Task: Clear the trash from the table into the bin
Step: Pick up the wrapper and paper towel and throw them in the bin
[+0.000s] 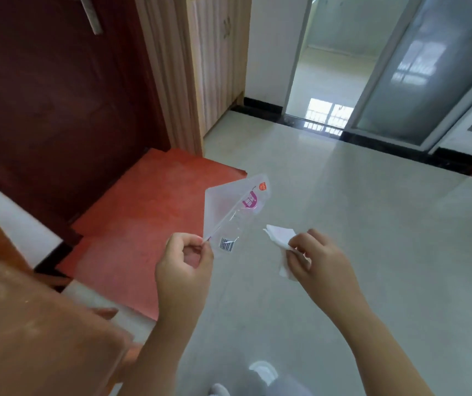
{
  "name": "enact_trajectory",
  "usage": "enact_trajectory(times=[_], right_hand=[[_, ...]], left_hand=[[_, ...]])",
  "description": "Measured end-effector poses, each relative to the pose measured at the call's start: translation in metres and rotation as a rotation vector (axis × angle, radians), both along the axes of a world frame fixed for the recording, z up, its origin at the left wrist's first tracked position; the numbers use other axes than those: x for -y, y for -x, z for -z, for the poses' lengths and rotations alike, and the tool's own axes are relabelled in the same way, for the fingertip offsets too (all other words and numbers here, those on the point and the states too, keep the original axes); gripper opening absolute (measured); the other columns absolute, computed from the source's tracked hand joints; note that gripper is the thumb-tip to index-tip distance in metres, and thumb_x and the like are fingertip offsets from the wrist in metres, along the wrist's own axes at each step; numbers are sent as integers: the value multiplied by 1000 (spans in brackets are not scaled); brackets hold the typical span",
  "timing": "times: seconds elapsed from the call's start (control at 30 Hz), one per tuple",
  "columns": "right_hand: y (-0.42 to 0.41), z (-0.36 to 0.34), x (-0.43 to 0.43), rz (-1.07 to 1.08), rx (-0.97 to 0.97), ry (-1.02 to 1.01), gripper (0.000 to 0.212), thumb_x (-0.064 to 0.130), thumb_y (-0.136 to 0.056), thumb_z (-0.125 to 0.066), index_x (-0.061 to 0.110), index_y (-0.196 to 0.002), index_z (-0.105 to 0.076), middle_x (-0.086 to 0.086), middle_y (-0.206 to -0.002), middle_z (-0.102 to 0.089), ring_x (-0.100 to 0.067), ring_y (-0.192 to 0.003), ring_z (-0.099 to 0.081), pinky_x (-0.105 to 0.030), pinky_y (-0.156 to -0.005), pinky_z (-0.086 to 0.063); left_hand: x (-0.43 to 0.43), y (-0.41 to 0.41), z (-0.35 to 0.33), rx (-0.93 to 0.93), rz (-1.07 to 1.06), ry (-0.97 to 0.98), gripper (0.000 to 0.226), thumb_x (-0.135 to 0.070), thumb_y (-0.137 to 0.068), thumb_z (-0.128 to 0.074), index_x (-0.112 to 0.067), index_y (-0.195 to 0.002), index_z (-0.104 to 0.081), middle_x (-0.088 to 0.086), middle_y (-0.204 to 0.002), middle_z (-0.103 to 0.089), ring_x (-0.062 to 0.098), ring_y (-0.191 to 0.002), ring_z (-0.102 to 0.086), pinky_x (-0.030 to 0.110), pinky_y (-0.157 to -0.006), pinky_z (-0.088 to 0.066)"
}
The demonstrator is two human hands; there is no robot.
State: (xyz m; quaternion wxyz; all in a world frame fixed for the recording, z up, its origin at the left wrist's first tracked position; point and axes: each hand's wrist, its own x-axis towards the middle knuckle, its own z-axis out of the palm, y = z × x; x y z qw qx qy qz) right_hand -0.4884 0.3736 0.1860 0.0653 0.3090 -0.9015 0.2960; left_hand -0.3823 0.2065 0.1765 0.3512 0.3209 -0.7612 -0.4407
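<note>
A clear plastic wrapper was pinched by one corner in the left hand, likely so it hung free for dropping. A crumpled white tissue was gripped in the right hand. Both arms were held forward over the pale floor; no bin was seen.

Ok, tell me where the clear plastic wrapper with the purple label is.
In the head view, the clear plastic wrapper with the purple label is centre frame, pinched by the left hand above the red floor mat's edge.
</note>
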Motion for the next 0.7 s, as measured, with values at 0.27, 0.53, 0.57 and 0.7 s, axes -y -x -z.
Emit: enact_trajectory(times=[0.27,0.53,0.57,0.7], right_hand=[[166,14,102,-212,17,13,9,3,-74,-64,7,-71,-56,0,-68,-48,-19,-58,-42,-16,-47,-28],[297,-13,242,-458,9,63,10,-1,-77,-63,7,-75,-58,0,-73,-50,-21,-65,-47,-24,-52,-31],[303,-13,262,-496,10,59,10,0,-76,-64,8,-75,-59,1,-73,-50,-21,-65,-47,-26,-53,-31],[310,-12,340,-656,-23,3,11,1,-74,-67,9,-73,-60,4,-71,-47,-17,-63,-45,-17,-52,-28]], left_hand=[[84,113,18,55,-206,39,15,-5,-79,-67,-15,-78,-56,-11,-72,-59,2,-79,-53,7,-61,-38],[173,207,-9,33,-408,199,9,-11,-76,-65,-12,-75,-56,-2,-71,-60,10,-64,-52,9,-61,-39],[183,207,-7,33,-441,198,6,-14,-75,-62,-11,-76,-57,-1,-71,-60,10,-67,-53,11,-61,-41],[228,196,-2,93,-555,222,5,-16,-77,-59,-13,-77,-55,-5,-74,-58,4,-73,-53,9,-62,-41]])
